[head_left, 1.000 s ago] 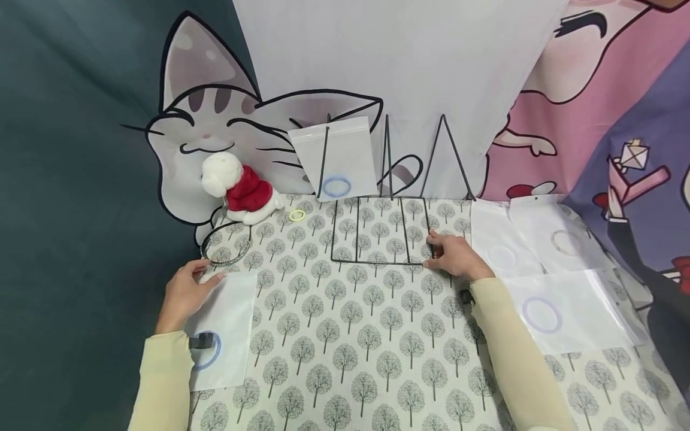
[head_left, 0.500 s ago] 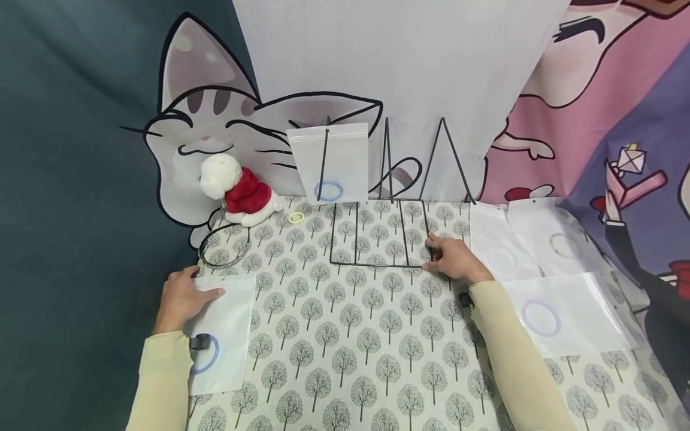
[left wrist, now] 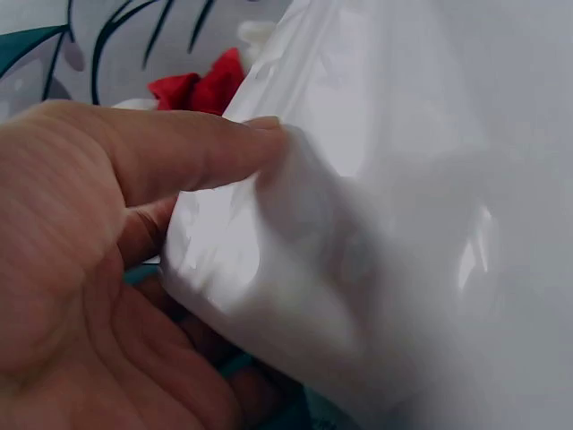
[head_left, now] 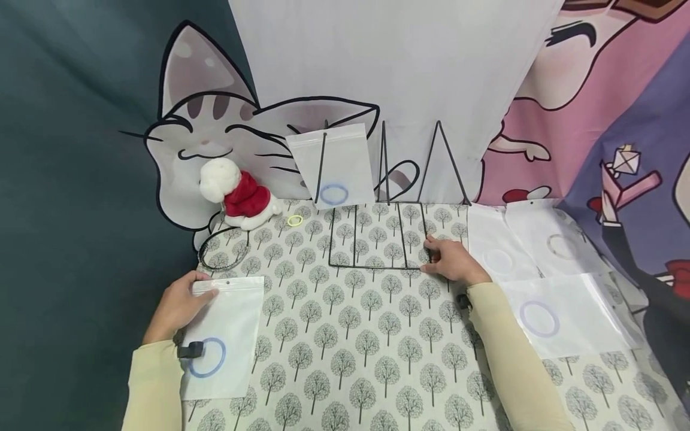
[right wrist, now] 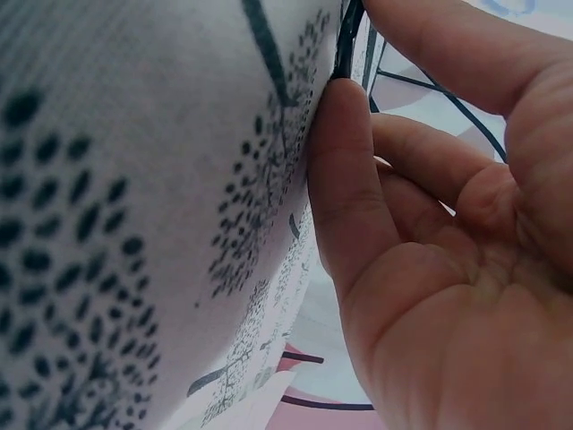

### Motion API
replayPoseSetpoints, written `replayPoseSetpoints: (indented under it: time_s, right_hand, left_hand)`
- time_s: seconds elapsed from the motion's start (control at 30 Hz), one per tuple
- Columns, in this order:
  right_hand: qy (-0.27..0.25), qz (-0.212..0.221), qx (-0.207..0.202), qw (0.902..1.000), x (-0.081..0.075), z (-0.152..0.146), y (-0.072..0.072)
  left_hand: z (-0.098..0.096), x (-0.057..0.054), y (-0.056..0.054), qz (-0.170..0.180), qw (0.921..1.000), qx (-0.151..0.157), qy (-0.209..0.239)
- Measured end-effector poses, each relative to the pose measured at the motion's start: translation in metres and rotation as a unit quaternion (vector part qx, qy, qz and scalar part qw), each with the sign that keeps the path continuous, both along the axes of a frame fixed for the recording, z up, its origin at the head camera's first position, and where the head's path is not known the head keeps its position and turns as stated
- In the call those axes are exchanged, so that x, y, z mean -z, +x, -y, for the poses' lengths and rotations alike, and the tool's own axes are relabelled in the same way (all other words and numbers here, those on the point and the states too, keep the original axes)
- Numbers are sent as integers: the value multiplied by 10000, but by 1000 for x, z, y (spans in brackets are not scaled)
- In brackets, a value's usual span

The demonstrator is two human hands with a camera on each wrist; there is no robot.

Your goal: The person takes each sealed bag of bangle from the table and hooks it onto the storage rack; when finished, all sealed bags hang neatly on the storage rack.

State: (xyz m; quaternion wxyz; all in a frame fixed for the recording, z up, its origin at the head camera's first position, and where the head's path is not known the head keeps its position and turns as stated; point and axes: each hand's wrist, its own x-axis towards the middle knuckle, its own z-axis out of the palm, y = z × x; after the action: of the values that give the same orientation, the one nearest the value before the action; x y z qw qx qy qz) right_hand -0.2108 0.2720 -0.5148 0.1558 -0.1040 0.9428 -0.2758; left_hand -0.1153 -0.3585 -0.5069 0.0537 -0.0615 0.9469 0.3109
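My left hand [head_left: 175,305] pinches the top left corner of a clear zip bag [head_left: 239,317] at the table's left side. Inside that bag shows a blue ring [head_left: 224,353]. In the left wrist view the thumb [left wrist: 215,148] lies on the near face of the bag [left wrist: 430,233], the other fingers behind it. My right hand [head_left: 455,260] holds the front right corner of a black wire rack [head_left: 377,267]; its wire [right wrist: 349,36] runs between thumb and forefinger in the right wrist view. Another zip bag [head_left: 350,158] with a blue ring hangs on the rack's left upright.
Several ring-holding zip bags [head_left: 582,311] lie at the right. A white plush toy [head_left: 220,179] in a red top sits at the back left, by a black round hoop [head_left: 205,263]. A small yellow ring [head_left: 294,221] lies nearby. Printed curtains stand behind.
My left thumb and fingers have closed on the zip bag's corner, and the bag has shifted slightly right. The right hand keeps its hold on the rack; the hanging bag swings a little.
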Motion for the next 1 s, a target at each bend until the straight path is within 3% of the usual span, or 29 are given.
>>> replayPoseSetpoints:
  time_s: [0.1, 0.17, 0.23, 0.33, 0.4, 0.5, 0.63, 0.8, 0.9, 1.0]
  right_hand:
    - [21, -27, -26, 10000, 1, 2, 0]
    - [7, -21, -34, 10000, 2, 3, -1]
    - [28, -1, -55, 10000, 3, 3, 0]
    - [25, 12, -43, 10000, 2, 3, 1]
    - [35, -13, -33, 10000, 1, 2, 1]
    - [14, -21, -25, 10000, 1, 2, 1]
    - [-2, 92, -20, 10000, 2, -1, 2]
    - [31, 62, -13, 10000, 2, 0, 1]
    - [45, 34, -30, 10000, 0, 1, 1]
    - [48, 24, -35, 10000, -2, 2, 1]
  left_hand:
    - [0, -5, 7, -114, 9995, -73, 300]
    - [-2, -8, 11, -265, 9968, -160, 741]
    - [-5, -13, 15, -396, 9907, -212, 1285]
    - [-14, -22, 18, -594, 9752, -144, 2125]
    - [-21, -30, 18, -654, 9680, -80, 2420]
    - [-32, -41, 18, -609, 9649, -92, 2553]
    - [-47, -50, 17, -575, 9703, -72, 2350]
    - [-70, -62, 13, -768, 9716, 195, 2228]
    - [-85, -67, 10, -1039, 9667, 394, 2305]
    - [-101, -70, 7, -1313, 9557, 598, 2565]
